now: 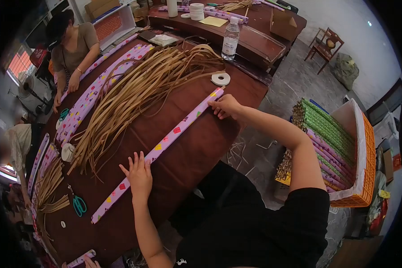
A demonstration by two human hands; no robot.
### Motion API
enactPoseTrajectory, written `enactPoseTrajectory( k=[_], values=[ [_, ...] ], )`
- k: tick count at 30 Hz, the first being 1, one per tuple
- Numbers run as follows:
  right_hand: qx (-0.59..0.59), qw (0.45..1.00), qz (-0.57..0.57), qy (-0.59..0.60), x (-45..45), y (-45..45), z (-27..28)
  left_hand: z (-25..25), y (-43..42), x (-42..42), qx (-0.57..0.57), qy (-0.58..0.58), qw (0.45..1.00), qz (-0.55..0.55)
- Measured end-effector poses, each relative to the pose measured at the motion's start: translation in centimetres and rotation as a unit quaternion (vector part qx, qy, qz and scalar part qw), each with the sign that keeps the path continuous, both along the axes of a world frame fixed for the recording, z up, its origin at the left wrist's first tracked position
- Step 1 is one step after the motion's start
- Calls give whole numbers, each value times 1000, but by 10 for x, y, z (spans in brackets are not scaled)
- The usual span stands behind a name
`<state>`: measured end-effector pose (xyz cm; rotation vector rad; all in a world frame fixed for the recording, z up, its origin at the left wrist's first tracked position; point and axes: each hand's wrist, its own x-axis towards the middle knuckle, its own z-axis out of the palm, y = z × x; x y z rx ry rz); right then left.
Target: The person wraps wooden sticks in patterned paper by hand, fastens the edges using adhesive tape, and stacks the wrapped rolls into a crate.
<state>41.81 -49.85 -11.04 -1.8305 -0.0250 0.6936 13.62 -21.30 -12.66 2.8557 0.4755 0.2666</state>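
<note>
A long, thin roll of pink patterned wrapping paper (178, 129) lies diagonally across the dark red-brown table in front of me. My left hand (140, 176) rests on its lower middle, fingers spread flat. Near the far end, my right hand (226, 107) has curled fingers pinching the roll's edge. Just beyond that end sits a white roll of tape (215, 81). To the left of the near end lie teal-handled scissors (79, 205). A large bundle of long brown strips (120, 102) stretches beside the roll.
More pink rolls (87, 96) lie past the strips, where a seated co-worker (78, 44) works. A water bottle (230, 42) stands at the table's far edge. On my right, an orange basket (365, 169) holds green and pink rolls. Another person's hand (91, 262) shows at bottom left.
</note>
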Motion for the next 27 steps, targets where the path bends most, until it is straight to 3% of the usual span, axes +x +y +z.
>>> enactPoseTrajectory(
  k=[5,6,8,9,11,12,14,15,18,19,24,26,27],
  values=[
    [-55,995,52,-63,-3,-8,17,4,-2,-1,1,-4,1000,1],
    [-116,975,43,-187,-8,-9,25,3,-2,-1,0,-5,1000,-2],
    [-169,879,9,-447,-2,-12,13,3,-1,0,1,-6,1000,-6],
    [-168,879,8,-446,1,-14,11,2,0,0,1,-4,1000,-6],
    [-98,799,71,-589,9,-15,8,3,0,1,2,-2,1000,-7],
    [-97,800,72,-588,8,-13,14,3,0,2,0,-2,1000,-8],
    [-44,682,255,-684,1,-2,25,4,0,0,-4,5,1000,3],
    [-52,673,336,-656,0,2,20,3,0,1,-3,-2,1000,-6],
    [-75,635,438,-632,-14,22,16,0,1,0,5,-17,1000,-9],
    [-87,649,467,-595,-12,25,11,-1,2,0,10,-19,1000,-12],
    [-134,623,471,-609,-7,20,2,-5,1,0,23,-19,999,-11],
    [-148,607,480,-615,-7,19,2,-14,3,-1,138,-59,988,-29],
    [-149,608,479,-615,-7,19,1,-16,3,-1,138,-59,988,-30]
  ],
)
